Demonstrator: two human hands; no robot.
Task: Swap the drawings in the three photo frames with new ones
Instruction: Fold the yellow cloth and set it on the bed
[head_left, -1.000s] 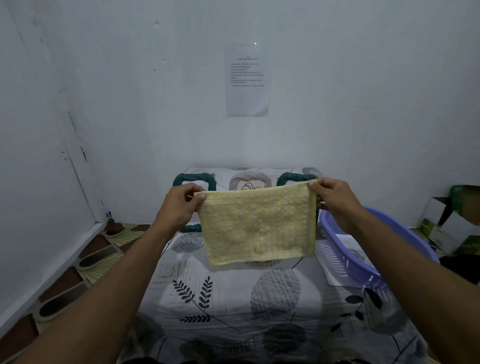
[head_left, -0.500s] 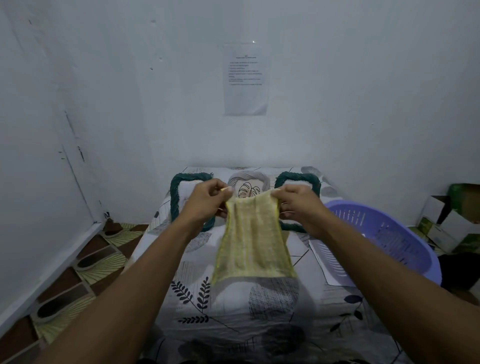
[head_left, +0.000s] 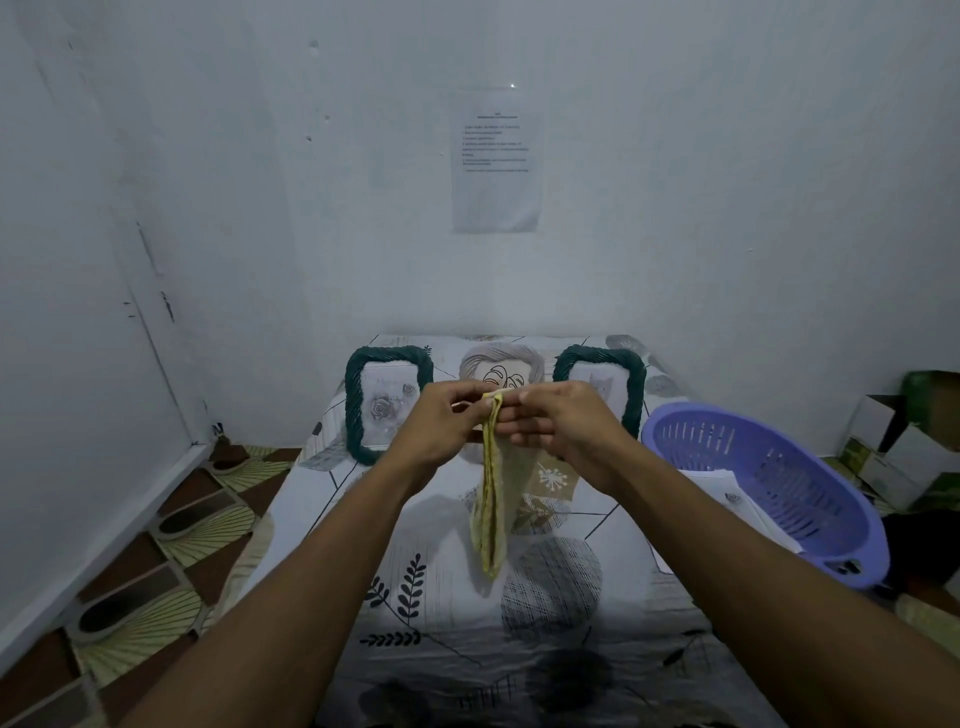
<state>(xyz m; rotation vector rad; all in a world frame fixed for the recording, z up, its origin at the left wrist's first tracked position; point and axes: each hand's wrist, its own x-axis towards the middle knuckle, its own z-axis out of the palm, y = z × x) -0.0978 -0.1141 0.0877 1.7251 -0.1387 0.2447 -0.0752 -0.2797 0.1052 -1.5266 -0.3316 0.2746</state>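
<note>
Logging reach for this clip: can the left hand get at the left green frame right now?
Probably, once freed: the frame sits just beyond the left hand, nothing between, but its fingers pinch the cloth alongside the right hand.

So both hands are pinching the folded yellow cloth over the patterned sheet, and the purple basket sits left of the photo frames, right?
Not quite: the head view shows the purple basket right of the photo frames, not left. The rest holds: left hand and right hand pinch the folded yellow cloth over the patterned sheet.
</note>
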